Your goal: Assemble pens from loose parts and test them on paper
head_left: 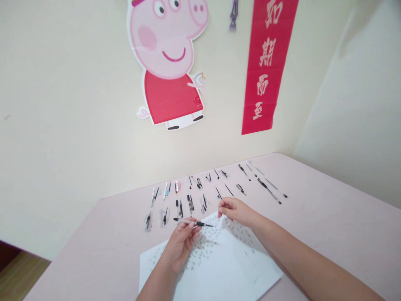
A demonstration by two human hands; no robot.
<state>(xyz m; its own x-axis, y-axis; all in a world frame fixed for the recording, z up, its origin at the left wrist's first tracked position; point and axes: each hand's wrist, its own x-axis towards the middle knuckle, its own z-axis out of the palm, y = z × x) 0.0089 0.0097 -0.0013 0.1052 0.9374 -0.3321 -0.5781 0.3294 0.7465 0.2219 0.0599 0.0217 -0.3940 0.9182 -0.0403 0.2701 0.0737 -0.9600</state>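
Note:
My left hand (183, 242) is closed around a pen (191, 223) with a clear barrel and a dark grip, its tip pointing right. The pen is above a white sheet of paper (225, 271) covered with many small dark marks toward its far side. To the right of the pen tip, my right hand (234, 211) has its fingers curled together in a pinch over the paper's far edge. Whatever may be between those fingers is too small or hidden to name.
On the pink tabletop (328, 217), beyond the paper, lie rows of pens and pen parts, among them a black pen (268, 190) and a thin refill (275, 187). Behind stands a wall with a pig cutout (173, 96) and a red banner (263, 67).

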